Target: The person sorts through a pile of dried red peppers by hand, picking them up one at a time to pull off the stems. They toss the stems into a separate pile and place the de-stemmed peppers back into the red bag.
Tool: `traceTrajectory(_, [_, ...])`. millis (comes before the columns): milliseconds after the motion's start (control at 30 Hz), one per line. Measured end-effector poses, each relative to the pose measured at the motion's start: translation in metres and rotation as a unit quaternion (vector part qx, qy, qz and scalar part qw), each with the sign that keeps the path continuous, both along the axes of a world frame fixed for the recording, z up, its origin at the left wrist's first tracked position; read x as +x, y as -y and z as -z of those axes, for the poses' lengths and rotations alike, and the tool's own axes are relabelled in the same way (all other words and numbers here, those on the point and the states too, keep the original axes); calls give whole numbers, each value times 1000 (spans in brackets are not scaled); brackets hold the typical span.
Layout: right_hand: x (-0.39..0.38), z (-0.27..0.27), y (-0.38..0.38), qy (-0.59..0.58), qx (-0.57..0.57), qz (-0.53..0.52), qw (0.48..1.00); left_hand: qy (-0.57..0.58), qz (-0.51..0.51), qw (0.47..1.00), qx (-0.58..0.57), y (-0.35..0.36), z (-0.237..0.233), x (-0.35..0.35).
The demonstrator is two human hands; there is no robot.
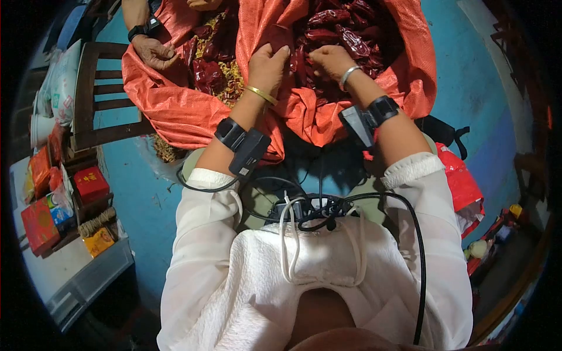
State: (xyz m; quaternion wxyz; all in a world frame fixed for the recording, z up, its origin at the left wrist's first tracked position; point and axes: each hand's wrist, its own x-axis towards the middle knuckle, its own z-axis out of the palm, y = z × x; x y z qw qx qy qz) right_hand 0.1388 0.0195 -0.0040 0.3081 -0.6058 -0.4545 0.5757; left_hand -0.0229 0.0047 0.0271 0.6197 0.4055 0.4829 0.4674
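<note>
Fingers of the left hand (268, 65) are curled tight over a fold of the orange sack (175, 111). The right hand (332, 59) is just beside it, fingers bent into the dried red chilies (345, 32) (can't tell if one is pinched). Another person's hand (153, 52) rests on the sack's left edge, near a wooden chair (88, 88).

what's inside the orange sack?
The orange sack holds dried red chilies, with pale seeds toward another person's hand at its edge. The left hand and right hand reach in. Whatever lies below the top layer is covered.
</note>
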Motion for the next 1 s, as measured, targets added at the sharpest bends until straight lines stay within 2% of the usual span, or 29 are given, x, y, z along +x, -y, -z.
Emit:
traceTrajectory(67, [-4,30,-10,97,27,-73,992,2,3,1000,1,2,0,-1])
traceTrajectory(100, [-5,32,-14,100,28,-74,992,6,3,1000,5,2,0,-1])
traceTrajectory(167, [-11,40,-18,214,72,-94,970,9,1,1000,6,5,-1,-1])
traceTrajectory(200, [-15,36,-16,213,71,-96,970,23,0,1000,5,6,-4,0])
traceTrajectory(267, [-23,15,-10,328,48,-142,933,37,-2,999,5,5,-3,-1])
traceTrajectory(333, [-28,9,-8,349,29,-140,926,39,13,999,28,4,0,-1])
traceTrajectory(433, [-22,10,-14,338,56,-139,929,33,18,999,12,4,-2,-2])
traceTrajectory(500, [-11,1,-16,178,22,-98,979,25,10,999,25,1,2,-2])
traceTrajectory(533, [-10,-1,-13,81,26,-37,996,17,1,999,39,0,5,-2])
traceTrajectory(600, [0,-15,-9,-38,5,-12,999,18,-1,999,32,-1,5,-1])
traceTrajectory(633, [4,-28,-5,-49,-29,-12,998,17,-3,1000,25,-1,4,1])
traceTrajectory(733, [17,-32,2,-63,-31,-11,997,31,8,999,-1,2,-3,5])
traceTrajectory(900, [30,-41,15,-86,-17,-2,996,15,39,999,-28,9,-15,15])
traceTrajectory(1000, [38,-38,18,-89,5,-8,996,54,51,997,-22,9,-15,14])
